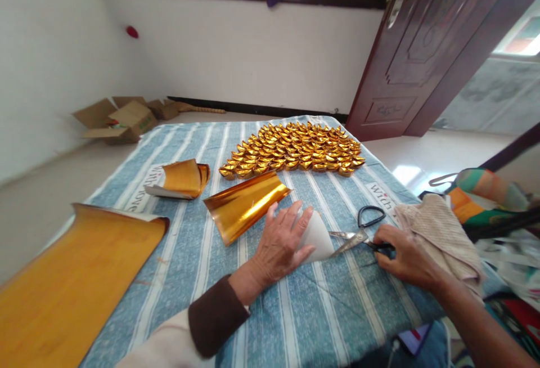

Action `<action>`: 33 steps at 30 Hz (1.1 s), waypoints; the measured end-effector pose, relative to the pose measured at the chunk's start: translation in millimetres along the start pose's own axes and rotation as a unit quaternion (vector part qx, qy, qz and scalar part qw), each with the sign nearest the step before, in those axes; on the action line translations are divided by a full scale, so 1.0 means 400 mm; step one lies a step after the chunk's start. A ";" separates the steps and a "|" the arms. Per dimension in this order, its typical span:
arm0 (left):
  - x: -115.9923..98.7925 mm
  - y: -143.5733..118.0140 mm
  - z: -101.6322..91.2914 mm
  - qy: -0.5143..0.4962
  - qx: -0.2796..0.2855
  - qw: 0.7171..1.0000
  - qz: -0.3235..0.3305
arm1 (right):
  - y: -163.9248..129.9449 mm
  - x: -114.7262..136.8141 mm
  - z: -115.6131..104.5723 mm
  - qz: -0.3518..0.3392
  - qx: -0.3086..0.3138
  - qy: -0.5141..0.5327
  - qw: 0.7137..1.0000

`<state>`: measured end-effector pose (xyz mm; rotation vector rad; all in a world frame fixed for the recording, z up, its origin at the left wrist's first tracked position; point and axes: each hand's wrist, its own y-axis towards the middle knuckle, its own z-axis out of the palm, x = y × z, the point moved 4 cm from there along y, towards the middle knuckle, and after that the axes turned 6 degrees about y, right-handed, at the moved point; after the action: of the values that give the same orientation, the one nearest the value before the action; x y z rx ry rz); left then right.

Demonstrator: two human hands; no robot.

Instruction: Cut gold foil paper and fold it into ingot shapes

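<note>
My left hand (283,238) lies with fingers spread on a curled piece of paper (317,237), its white side showing. The fingers of my right hand (400,252) are closed round one black handle of a pair of scissors (358,237). The other handle loop stands free, and the parted blades reach the right edge of the white-backed paper. Just beyond my left hand, a shiny gold foil sheet (247,205) rests curved on the cloth. Behind it sit many folded gold paper ingots (295,148) in packed rows.
A blue-and-white striped cloth (185,278) covers the table. At left are a large gold sheet (80,278) and a smaller curled gold stack (181,179). A beige towel (439,233) lies at the right edge. Cardboard boxes (126,120) stand on the floor behind; a brown door (405,64) stands back right.
</note>
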<state>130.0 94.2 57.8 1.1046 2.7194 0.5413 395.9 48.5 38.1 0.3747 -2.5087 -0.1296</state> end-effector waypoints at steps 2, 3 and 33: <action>0.002 0.000 0.003 0.003 0.004 1.000 -0.001 | -0.003 0.004 0.001 -0.010 0.010 -0.001 1.000; 0.003 0.000 0.006 0.004 0.008 1.000 -0.001 | -0.005 0.006 0.002 -0.016 0.016 0.000 1.000; -0.039 -0.015 0.106 -0.055 0.182 0.978 0.085 | -0.027 0.080 0.059 -0.121 -0.011 -0.069 0.990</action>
<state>149.1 91.0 16.5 1.4123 2.7064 -0.0083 359.7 28.9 34.5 0.6829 -2.5858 -0.2866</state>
